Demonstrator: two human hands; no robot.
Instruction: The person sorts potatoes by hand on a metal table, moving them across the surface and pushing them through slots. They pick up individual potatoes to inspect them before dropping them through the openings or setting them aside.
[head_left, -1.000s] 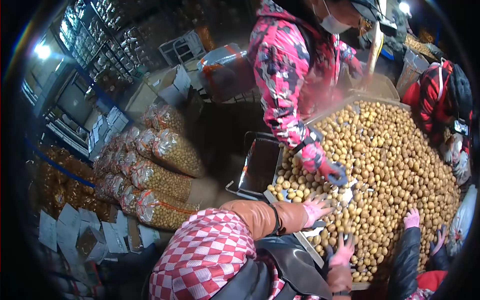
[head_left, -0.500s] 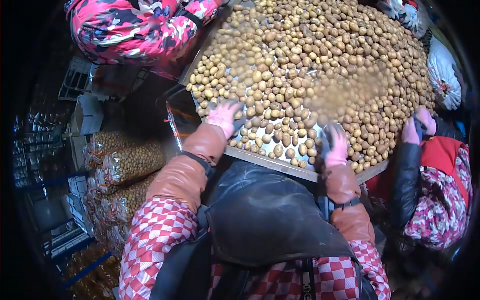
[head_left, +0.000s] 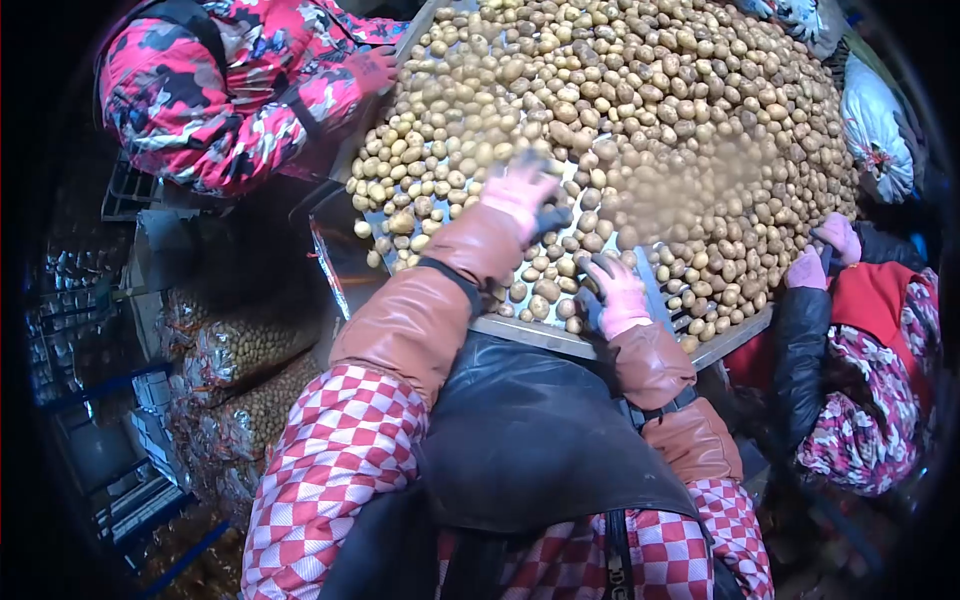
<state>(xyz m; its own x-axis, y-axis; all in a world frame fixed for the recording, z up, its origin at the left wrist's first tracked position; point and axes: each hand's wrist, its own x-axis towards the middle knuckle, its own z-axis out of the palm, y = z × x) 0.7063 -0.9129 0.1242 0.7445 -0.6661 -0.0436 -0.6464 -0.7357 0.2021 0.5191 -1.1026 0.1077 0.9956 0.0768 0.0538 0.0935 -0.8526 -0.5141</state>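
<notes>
Many small potatoes (head_left: 700, 120) cover a metal-topped sorting table (head_left: 540, 338) with a raised rim. My left hand (head_left: 525, 195), in a pink glove with dark fingertips, reaches over the potatoes with its fingers spread, slightly blurred. Near the front rim, my right hand (head_left: 614, 295), gloved alike, rests among potatoes with its fingers apart. No potato is held in either hand. Bare metal shows between the potatoes around both hands.
A person in a pink patterned jacket (head_left: 190, 100) stands at the upper left. Another person's gloved hands (head_left: 825, 250) are at the right edge. Bagged potatoes (head_left: 250, 350) are stacked at left; a white sack (head_left: 877, 125) lies at upper right.
My left hand has moved right and farther over the table. My right hand has shifted left, and a strip of metal shows beside it. The person at upper left has shifted down and left.
</notes>
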